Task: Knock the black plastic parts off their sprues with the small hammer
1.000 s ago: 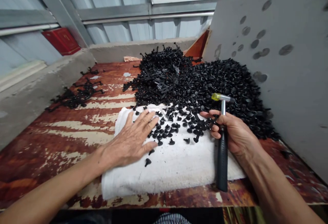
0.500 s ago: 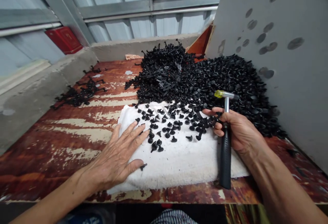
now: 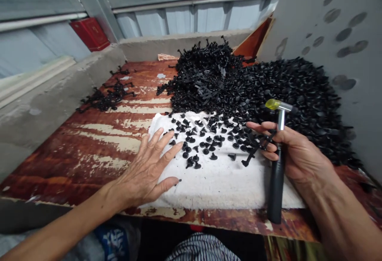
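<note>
Hammer (image 3: 278,169), likely head-heavy, best held by handle (image 3: 275,193); right hand (image 3: 301,153) curls round it and black sprigs (image 3: 252,155); left hand (image 3: 149,165) lies splayed, seemingly empty.

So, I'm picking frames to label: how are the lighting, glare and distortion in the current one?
Head view: soft light, white cloth bright, individual pieces hard to separate in the black heap; head view: bright glint on the hammer's metal shaft; head view: wide-angle stretch towards the edges.
</note>
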`<act>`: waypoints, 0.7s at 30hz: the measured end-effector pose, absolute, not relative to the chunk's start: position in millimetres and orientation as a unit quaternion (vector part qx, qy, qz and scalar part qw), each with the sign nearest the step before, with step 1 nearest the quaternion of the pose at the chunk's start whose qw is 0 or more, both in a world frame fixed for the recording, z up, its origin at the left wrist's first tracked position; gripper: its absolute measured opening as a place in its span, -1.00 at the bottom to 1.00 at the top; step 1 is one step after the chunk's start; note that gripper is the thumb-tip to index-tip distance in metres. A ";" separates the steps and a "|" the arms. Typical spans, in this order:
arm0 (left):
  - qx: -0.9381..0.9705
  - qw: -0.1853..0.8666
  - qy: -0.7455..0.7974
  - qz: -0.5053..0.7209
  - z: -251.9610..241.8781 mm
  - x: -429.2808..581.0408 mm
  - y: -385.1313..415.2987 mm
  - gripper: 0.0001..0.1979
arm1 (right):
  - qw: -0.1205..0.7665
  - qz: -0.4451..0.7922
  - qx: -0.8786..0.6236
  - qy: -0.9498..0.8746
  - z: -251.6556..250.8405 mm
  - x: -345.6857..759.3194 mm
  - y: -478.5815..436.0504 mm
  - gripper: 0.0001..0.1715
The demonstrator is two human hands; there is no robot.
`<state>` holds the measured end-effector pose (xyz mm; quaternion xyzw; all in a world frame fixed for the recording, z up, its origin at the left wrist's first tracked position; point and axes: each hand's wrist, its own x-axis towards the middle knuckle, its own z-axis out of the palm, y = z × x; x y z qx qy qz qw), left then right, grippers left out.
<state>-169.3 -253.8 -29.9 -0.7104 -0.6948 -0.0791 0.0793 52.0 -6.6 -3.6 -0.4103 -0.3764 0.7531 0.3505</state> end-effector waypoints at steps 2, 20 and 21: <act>-0.706 0.078 -0.700 -0.076 -30.3 -171.8 -252.5 -0.32 | 0.353 0.755 -0.400 -0.381 -3.7 53.1 -6.9 -0.63; -0.713 0.098 -0.693 -0.053 -26.1 -177.1 -254.0 -0.51 | 0.370 0.763 -0.377 -0.372 -0.5 55.0 -8.0 -0.66; -0.709 0.101 -0.695 -0.055 -26.6 -177.2 -256.5 -0.50 | 0.369 0.763 -0.378 -0.372 -0.5 55.0 -8.3 -0.65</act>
